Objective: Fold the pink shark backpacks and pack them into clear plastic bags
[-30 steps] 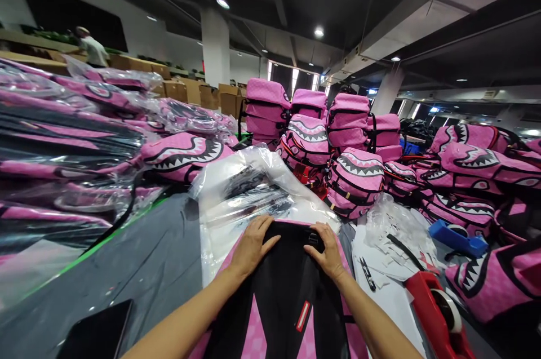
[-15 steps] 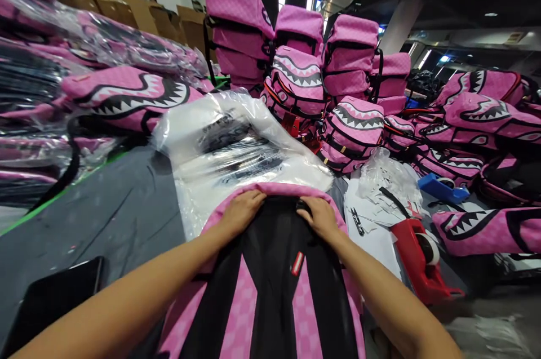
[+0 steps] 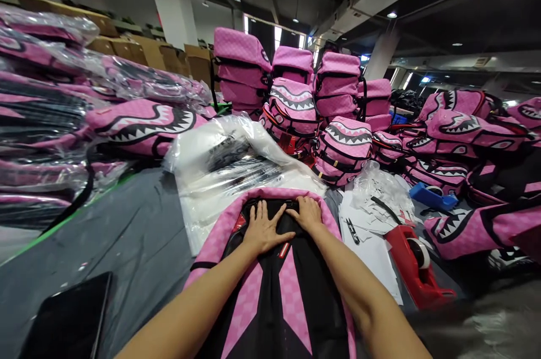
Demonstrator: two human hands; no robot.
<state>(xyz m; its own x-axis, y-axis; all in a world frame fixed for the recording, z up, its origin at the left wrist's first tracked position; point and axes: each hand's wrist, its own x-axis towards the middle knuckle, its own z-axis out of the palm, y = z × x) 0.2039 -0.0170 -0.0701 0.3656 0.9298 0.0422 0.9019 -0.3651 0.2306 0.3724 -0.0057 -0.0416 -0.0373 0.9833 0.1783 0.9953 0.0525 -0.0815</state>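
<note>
We had both hands on a pink-and-black backpack (image 3: 270, 302), which lay directly in front of us on the grey desk (image 3: 139, 240), its black panel facing up. Our left hand (image 3: 264, 229) was spread wide, fingers fanned and thumb held well apart, flat on the upper part of that panel and gripping nothing. Our right hand (image 3: 308, 213) rested at the top, its fingers by the pink edge (image 3: 253, 194) and its thumb pointing in toward the left hand; we could not tell whether it pinched the fabric. A small red label (image 3: 284, 249) sat on the panel just below the left thumb.

Beyond the backpack's top we had clear plastic bags (image 3: 203, 190) lying in a layered heap. To our right were white papers (image 3: 372, 269) with small black snips (image 3: 352, 231) on them, crumpled clear plastic (image 3: 376, 190), a red tape dispenser (image 3: 416, 269) and, farther back, a blue tape dispenser (image 3: 433, 196). A black phone (image 3: 65, 319) lay near us at the left. Behind it we saw plastic-wrapped bags (image 3: 38, 116) piled high, and across the back stood stacked pink backpacks (image 3: 243, 74), several in front showing printed toothy mouths.
</note>
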